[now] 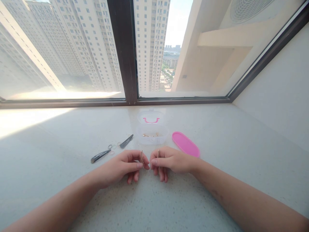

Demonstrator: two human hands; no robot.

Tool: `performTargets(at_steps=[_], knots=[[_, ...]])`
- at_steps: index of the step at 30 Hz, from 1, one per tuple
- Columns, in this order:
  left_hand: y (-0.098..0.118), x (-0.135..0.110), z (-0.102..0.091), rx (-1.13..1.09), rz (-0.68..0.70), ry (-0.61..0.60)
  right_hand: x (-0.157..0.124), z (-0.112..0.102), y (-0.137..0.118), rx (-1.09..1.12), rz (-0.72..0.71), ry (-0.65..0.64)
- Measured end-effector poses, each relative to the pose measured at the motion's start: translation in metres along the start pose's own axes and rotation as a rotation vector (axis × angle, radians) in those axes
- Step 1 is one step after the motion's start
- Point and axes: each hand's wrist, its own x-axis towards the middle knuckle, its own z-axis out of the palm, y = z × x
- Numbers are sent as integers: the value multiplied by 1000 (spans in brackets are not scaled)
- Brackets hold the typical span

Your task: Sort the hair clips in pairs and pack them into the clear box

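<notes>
**Two hands, two thin pins, at a sunlit window ledge**

A wide window with a dark frame fills the upper half of the view, with tall apartment blocks outside. Below it runs a pale speckled stone ledge, lit brightly at its far left.

Both forearms rest on the ledge and meet in the middle. The left hand pinches a thin gold pin, the left pin, between thumb and forefinger and holds it upright. The right hand pinches the right pin the same way. The two thumbs almost touch, and the other fingers curl under.

A pink oval lid lies flat just beyond the right hand. To its left stands an open clear plastic box with a pink handle and some gold pieces inside.

Two dark hair clips lie beyond the left hand, and a few tiny elastic rings lie between them.
</notes>
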Motion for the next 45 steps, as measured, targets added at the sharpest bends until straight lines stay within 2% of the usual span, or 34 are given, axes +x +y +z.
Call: performTargets(at_steps=[8, 12, 20, 26, 30, 45], knots=[[0, 2, 1, -95, -28, 35, 0, -1, -4, -17, 48, 24], [-2, 2, 0, -97, -31, 47, -2, -1, -5, -119, -31, 22], [-5, 2, -1, -127, -47, 51, -1, 1, -2, -34, -169, -40], [-6, 2, -1, -114, -46, 51, -2, 1, -1, 52, -144, -71], [-6, 1, -3, -57, -46, 39, -2, 0, -1, 97, -127, -46], [-5, 0, -3, 29, -19, 0, -5, 0, -6, -32, -75, 34]])
